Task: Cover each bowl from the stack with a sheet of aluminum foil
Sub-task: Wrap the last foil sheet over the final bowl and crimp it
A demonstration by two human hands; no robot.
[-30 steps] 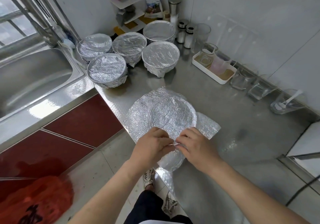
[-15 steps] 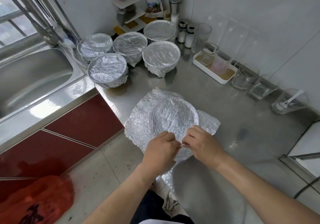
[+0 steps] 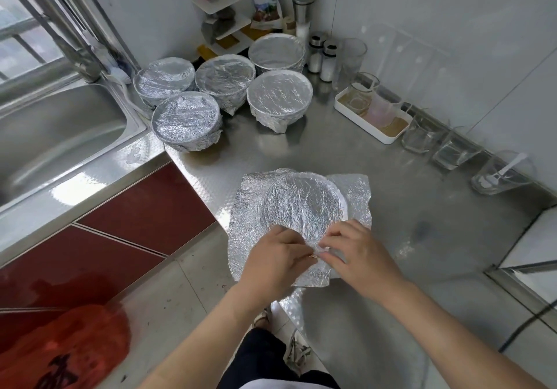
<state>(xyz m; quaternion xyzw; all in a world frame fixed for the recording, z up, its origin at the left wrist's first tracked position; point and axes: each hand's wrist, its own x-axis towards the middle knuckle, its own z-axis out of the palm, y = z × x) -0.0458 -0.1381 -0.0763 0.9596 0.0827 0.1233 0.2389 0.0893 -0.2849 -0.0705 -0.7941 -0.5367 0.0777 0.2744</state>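
The foil point(image 3: 301, 204) lay over the bowl point(image 3: 343, 206) at the near edge of the counter point(image 3: 391, 153). The left hand point(image 3: 277, 263) and the right hand point(image 3: 358, 256) both pinched its near edge. It looked thin and easy to rip, so it was best held softly by the edges.

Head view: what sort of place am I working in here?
Likely a home kitchen: a steel sink with a tap, a steel counter over red cabinets, and shakers and glasses along the tiled wall.
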